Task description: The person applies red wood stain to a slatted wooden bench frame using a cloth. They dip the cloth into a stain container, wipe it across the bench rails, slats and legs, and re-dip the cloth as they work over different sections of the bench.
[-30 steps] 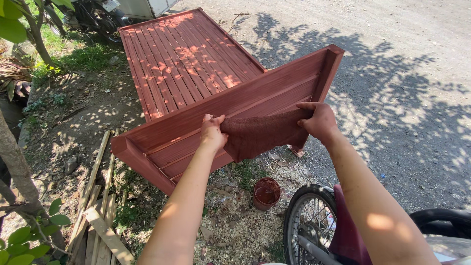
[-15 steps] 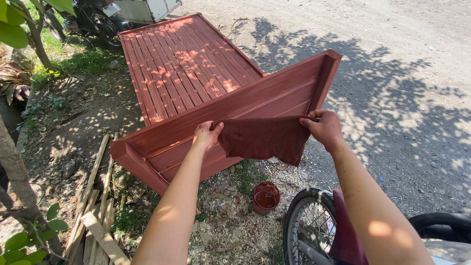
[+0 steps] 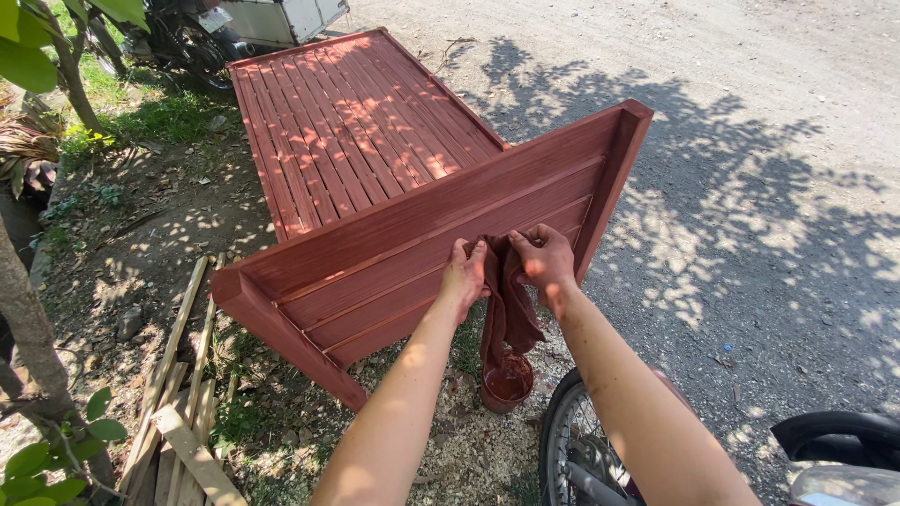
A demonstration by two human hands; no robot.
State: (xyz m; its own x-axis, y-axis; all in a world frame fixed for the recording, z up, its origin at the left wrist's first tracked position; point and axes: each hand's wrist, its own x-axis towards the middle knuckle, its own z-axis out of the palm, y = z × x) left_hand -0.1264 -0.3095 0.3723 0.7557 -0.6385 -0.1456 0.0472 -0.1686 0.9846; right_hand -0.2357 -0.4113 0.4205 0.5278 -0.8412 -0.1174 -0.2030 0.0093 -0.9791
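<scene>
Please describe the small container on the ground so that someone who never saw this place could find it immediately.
Start at the large red-brown wooden bench standing on the dirt. Both hands, left hand and right hand, hold a dark red cloth in front of its backrest. Directly below the hanging cloth sits the small round pot, beside a wheel; it alone is a stained, open cup.

Ground: you stood outdoors on a grey gravel road (image 3: 778,141), with bare dirt and patchy grass (image 3: 159,117) to your left.
Light: bright sun fell through leaves, dappling the ground with shadow.
Left edge: a tree trunk (image 3: 33,347) and green leaves were beside you.
Near your feet: loose wooden slats (image 3: 178,403) lay on the dirt.
Far end: a parked motorcycle (image 3: 178,37) stood by the grass.
Lower right: a spoked wheel (image 3: 577,450) showed.
</scene>
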